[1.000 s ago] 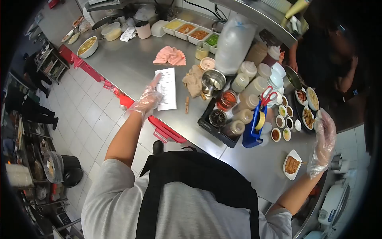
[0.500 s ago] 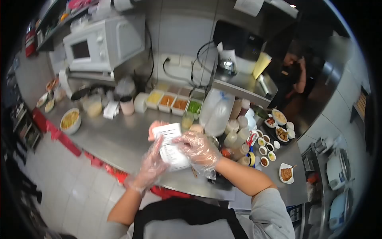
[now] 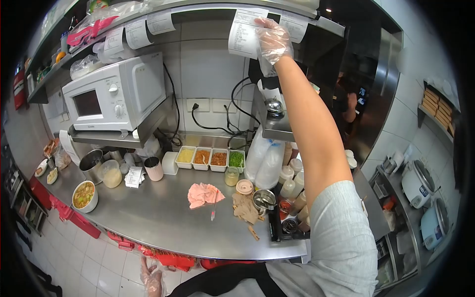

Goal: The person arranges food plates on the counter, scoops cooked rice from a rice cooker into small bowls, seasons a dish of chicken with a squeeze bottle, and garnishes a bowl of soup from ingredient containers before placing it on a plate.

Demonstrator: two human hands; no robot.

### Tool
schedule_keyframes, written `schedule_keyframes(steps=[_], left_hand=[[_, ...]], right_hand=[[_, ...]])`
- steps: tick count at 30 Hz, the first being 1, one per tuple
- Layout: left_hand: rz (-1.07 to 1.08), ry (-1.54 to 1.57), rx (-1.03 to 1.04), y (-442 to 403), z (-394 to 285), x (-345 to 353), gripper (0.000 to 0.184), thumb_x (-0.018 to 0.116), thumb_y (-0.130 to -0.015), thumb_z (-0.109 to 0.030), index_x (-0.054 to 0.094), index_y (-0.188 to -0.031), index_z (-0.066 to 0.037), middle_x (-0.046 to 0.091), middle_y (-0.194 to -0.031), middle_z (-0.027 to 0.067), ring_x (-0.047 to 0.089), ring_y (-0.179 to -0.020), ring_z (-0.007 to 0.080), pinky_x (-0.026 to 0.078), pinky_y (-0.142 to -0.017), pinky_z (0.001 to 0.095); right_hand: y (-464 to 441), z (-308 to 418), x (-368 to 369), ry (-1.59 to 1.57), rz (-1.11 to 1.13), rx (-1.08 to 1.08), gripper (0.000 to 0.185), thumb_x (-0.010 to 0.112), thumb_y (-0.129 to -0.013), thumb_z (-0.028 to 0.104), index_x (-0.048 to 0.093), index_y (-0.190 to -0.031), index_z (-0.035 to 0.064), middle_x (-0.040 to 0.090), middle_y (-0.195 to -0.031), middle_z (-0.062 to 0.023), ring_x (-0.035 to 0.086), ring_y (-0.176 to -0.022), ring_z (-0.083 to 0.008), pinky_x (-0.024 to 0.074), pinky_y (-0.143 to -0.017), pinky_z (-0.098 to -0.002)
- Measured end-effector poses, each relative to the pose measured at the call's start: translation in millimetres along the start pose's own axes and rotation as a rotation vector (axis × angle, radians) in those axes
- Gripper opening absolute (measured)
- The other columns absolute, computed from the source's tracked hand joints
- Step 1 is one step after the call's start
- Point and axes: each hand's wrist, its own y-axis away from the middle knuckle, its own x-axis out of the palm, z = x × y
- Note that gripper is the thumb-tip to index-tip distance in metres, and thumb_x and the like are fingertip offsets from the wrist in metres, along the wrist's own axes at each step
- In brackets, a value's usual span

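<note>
High up at the overhead shelf rail, my gloved right hand (image 3: 273, 40) grips a white printed slip (image 3: 246, 33) by its right side. More slips hang from the same rail, one (image 3: 295, 25) just right of the hand. My gloved left hand (image 3: 152, 278) is low, below the counter's front edge, over the tiled floor; its fingers are too unclear to read. On the steel counter (image 3: 153, 213) lie a pink cloth (image 3: 203, 195), a pen (image 3: 213, 212) and a beige cloth (image 3: 244, 207).
A microwave (image 3: 116, 95) stands on a wall shelf at the left. Topping tubs (image 3: 201, 158) line the back of the counter. A bowl of food (image 3: 85, 196) sits at the left, and sauce bottles (image 3: 288, 188) crowd the right. Another person (image 3: 348, 104) is behind the counter.
My right hand has gone up to the rail with the slip. My left hand has let go of the slip and dropped below the counter edge. The view has tilted up.
</note>
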Motion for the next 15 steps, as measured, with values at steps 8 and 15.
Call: schedule_keyframes(steps=[8, 15], left_hand=[[-0.137, -0.098, 0.033, 24.5, -12.8, -10.0, 0.085, 0.05, -0.064, 0.004, 0.024, -0.145, -0.007, 0.031, -0.145, 0.0132, 0.051, -0.099, 0.0218, 0.048, -0.078, 0.0289], [-0.157, -0.108, 0.017, 32.4, -19.7, 25.9, 0.086, 0.049, -0.063, 0.007, 0.025, -0.145, -0.005, 0.033, -0.144, 0.0158, 0.053, -0.097, 0.0219, 0.049, -0.078, 0.0295]], right_hand=[[-55.3, -45.2, -5.2, 0.013, 0.031, -0.036, 0.022, 0.063, -0.083, 0.013, 0.067, -0.103, 0.0063, 0.066, -0.1, -0.0098, 0.064, -0.077, -0.0159, 0.0518, -0.074, -0.0272], [-10.8, 31.4, -14.0, 0.697, -0.358, -0.387, 0.025, 0.068, -0.077, 0.029, 0.068, -0.095, 0.0104, 0.06, -0.105, -0.0137, 0.06, -0.097, -0.026, 0.0493, -0.086, -0.0371]])
